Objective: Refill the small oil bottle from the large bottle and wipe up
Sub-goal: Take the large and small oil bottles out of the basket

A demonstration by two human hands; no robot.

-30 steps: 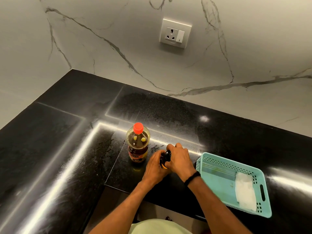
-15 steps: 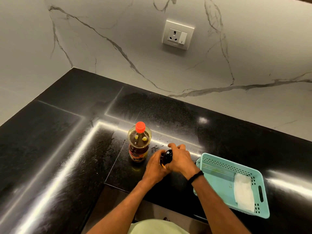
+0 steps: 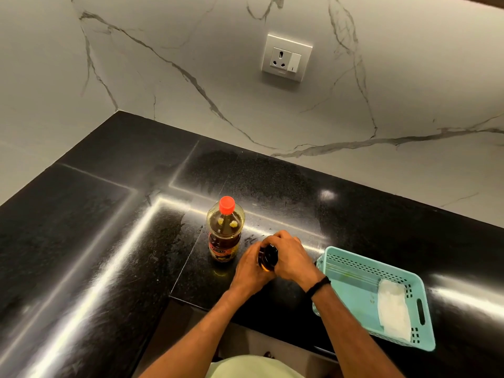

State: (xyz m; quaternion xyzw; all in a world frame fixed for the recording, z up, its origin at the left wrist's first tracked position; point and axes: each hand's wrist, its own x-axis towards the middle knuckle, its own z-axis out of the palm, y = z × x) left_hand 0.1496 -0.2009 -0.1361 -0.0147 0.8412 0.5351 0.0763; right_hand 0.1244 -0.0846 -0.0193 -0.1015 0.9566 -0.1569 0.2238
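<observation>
Both hands, left hand [image 3: 249, 266] and right hand [image 3: 290, 256], grasp the small oil bottle [image 3: 267, 260] near the countertop's [image 3: 81, 241] front edge. Large bottle [image 3: 225, 230] remains capped; folded cloth [image 3: 394, 309] lies unused in the basket [image 3: 351, 271]. Pouring and wiping judged outstanding.

The glossy black stone countertop [image 3: 109, 241] fills a wall corner. On it stands a large clear plastic bottle [image 3: 225, 236] with dark oil and a red cap. Near its front edge, at the right, sits a turquoise perforated plastic basket [image 3: 354, 271].
</observation>
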